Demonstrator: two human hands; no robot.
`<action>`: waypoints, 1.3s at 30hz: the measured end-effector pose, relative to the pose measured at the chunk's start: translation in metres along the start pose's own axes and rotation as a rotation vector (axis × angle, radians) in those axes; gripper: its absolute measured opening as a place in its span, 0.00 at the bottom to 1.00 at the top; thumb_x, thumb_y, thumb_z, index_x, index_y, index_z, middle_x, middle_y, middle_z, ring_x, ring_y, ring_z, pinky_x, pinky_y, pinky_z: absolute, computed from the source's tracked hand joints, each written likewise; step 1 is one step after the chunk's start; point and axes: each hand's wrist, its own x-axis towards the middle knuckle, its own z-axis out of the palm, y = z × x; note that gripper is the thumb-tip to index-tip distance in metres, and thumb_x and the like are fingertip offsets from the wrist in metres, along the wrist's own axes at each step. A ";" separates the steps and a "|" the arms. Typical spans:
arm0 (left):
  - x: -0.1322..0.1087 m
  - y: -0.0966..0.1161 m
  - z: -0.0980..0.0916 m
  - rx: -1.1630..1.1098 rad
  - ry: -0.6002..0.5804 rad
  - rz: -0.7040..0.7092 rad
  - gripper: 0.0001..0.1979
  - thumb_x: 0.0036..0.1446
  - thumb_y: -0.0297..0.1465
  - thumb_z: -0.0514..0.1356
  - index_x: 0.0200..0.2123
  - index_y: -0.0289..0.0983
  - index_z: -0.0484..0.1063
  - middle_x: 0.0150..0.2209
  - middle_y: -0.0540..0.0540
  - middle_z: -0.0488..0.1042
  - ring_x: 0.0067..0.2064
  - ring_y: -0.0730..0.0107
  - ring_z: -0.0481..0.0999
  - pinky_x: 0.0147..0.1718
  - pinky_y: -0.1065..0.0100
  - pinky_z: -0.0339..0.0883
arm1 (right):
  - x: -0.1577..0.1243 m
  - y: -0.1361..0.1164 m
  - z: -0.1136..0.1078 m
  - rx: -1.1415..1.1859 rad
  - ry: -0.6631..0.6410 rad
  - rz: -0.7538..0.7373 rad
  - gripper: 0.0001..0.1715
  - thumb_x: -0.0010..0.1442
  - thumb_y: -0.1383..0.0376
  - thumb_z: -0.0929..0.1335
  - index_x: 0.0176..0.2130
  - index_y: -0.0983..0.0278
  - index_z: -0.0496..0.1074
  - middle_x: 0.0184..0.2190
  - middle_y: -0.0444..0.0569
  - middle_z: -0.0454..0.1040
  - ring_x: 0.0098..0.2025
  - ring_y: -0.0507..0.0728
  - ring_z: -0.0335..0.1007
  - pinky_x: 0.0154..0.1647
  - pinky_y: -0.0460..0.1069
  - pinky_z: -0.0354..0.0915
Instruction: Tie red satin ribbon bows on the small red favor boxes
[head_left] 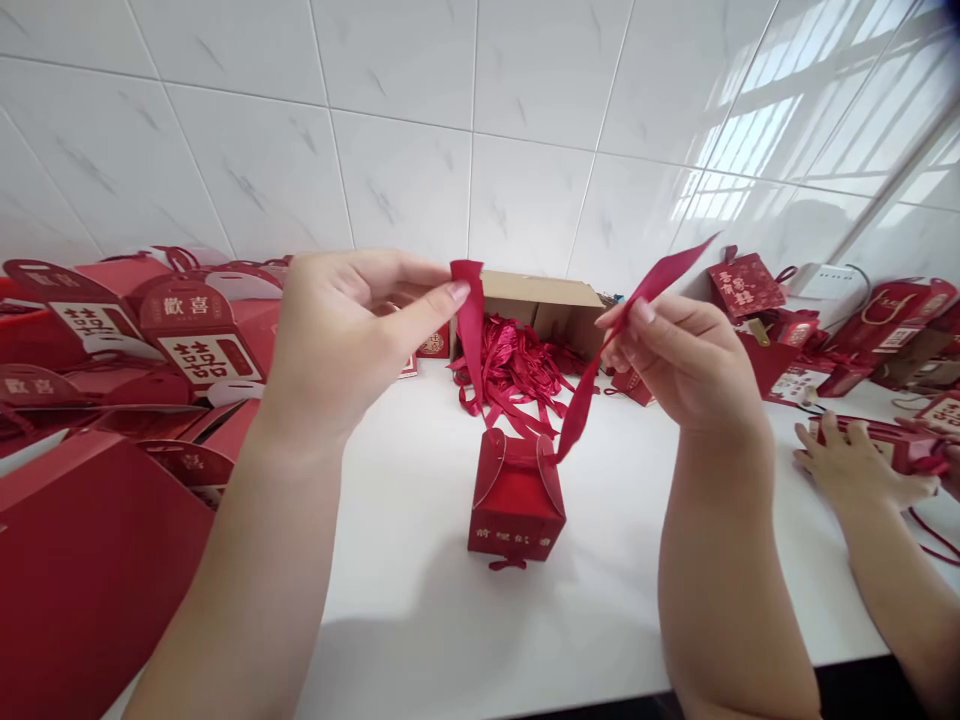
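Note:
A small red gift box (517, 497) with gold lettering stands on the white table (420, 610), between my two forearms. A red ribbon (471, 330) runs up from the box's top flaps in two strands. My left hand (345, 335) pinches the left strand between thumb and fingers. My right hand (675, 355) pinches the right strand (585, 400), whose free end sticks up past my fingers. Both hands are raised above the box, apart from each other.
Stacks of larger red gift boxes (195, 340) fill the left side. An open cardboard box (544, 300) with a heap of red ribbons (517, 375) sits behind. Another person's hand (855, 465) holds a red box at right, with more red bags (892, 315) beyond.

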 end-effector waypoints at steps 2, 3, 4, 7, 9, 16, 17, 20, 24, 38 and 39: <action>-0.002 0.000 0.001 0.048 0.032 0.038 0.04 0.46 0.25 0.69 0.30 0.35 0.80 0.23 0.52 0.78 0.25 0.77 0.76 0.24 0.76 0.74 | -0.003 -0.003 -0.005 -0.100 -0.105 0.063 0.13 0.58 0.57 0.70 0.27 0.61 0.77 0.21 0.42 0.69 0.22 0.48 0.63 0.23 0.46 0.64; -0.002 0.001 0.002 0.030 0.052 0.067 0.04 0.46 0.25 0.69 0.30 0.36 0.80 0.24 0.52 0.78 0.26 0.77 0.76 0.26 0.76 0.74 | -0.004 -0.005 -0.006 -0.139 -0.138 0.077 0.13 0.57 0.58 0.71 0.26 0.62 0.77 0.21 0.43 0.70 0.22 0.48 0.63 0.23 0.46 0.63; -0.003 0.001 0.002 -0.001 0.068 0.099 0.05 0.46 0.24 0.69 0.29 0.36 0.80 0.25 0.53 0.78 0.28 0.77 0.77 0.27 0.76 0.75 | -0.004 -0.005 -0.006 -0.160 -0.152 0.081 0.13 0.57 0.57 0.71 0.26 0.62 0.77 0.22 0.43 0.71 0.22 0.47 0.62 0.22 0.45 0.63; -0.002 0.004 0.001 -0.056 0.112 0.185 0.06 0.47 0.21 0.67 0.30 0.35 0.79 0.27 0.55 0.79 0.30 0.77 0.77 0.29 0.74 0.75 | -0.005 -0.007 -0.002 -0.120 -0.080 0.035 0.10 0.57 0.58 0.71 0.29 0.61 0.78 0.25 0.43 0.72 0.23 0.47 0.64 0.21 0.45 0.64; -0.001 0.004 -0.001 -0.043 0.131 0.217 0.06 0.48 0.21 0.66 0.32 0.34 0.79 0.27 0.55 0.78 0.29 0.77 0.76 0.30 0.71 0.75 | -0.005 -0.006 0.001 -0.070 0.009 -0.021 0.06 0.55 0.60 0.72 0.33 0.59 0.78 0.27 0.43 0.74 0.26 0.48 0.68 0.25 0.45 0.67; 0.000 0.004 -0.004 -0.004 0.187 0.233 0.03 0.50 0.23 0.66 0.31 0.29 0.78 0.24 0.52 0.75 0.26 0.79 0.73 0.33 0.69 0.74 | -0.005 -0.008 0.007 -0.010 0.151 -0.074 0.04 0.58 0.61 0.70 0.32 0.58 0.75 0.29 0.42 0.75 0.33 0.51 0.74 0.35 0.47 0.72; 0.001 0.005 -0.005 -0.031 0.170 0.197 0.02 0.49 0.22 0.66 0.30 0.29 0.77 0.24 0.51 0.74 0.26 0.78 0.73 0.32 0.70 0.74 | -0.005 -0.009 0.009 0.003 0.155 -0.061 0.04 0.58 0.61 0.70 0.33 0.58 0.75 0.31 0.42 0.76 0.35 0.51 0.74 0.36 0.47 0.73; 0.004 0.007 -0.006 -0.174 0.030 0.000 0.03 0.52 0.20 0.62 0.31 0.31 0.75 0.25 0.49 0.75 0.27 0.74 0.75 0.29 0.70 0.73 | -0.003 -0.010 0.015 0.059 0.140 0.008 0.06 0.59 0.59 0.69 0.33 0.59 0.74 0.33 0.44 0.77 0.36 0.53 0.75 0.38 0.49 0.74; 0.007 0.007 -0.005 -0.387 -0.183 -0.231 0.06 0.58 0.21 0.54 0.32 0.33 0.69 0.27 0.46 0.74 0.30 0.68 0.77 0.28 0.66 0.73 | -0.001 -0.009 0.025 0.131 0.129 0.062 0.07 0.57 0.59 0.71 0.33 0.60 0.74 0.30 0.44 0.77 0.33 0.52 0.75 0.35 0.48 0.74; -0.011 0.005 0.018 -0.207 -0.458 -0.295 0.13 0.54 0.29 0.63 0.42 0.38 0.65 0.23 0.54 0.70 0.25 0.73 0.72 0.24 0.72 0.67 | -0.005 -0.009 0.055 0.150 -0.056 0.040 0.08 0.57 0.66 0.69 0.37 0.61 0.79 0.24 0.43 0.75 0.24 0.51 0.69 0.24 0.48 0.70; -0.011 0.005 0.019 -0.202 -0.459 -0.293 0.13 0.54 0.30 0.63 0.42 0.39 0.64 0.23 0.54 0.70 0.26 0.72 0.73 0.24 0.72 0.67 | -0.006 -0.009 0.056 0.162 -0.089 0.022 0.09 0.56 0.65 0.69 0.38 0.60 0.79 0.24 0.43 0.75 0.24 0.51 0.69 0.25 0.48 0.70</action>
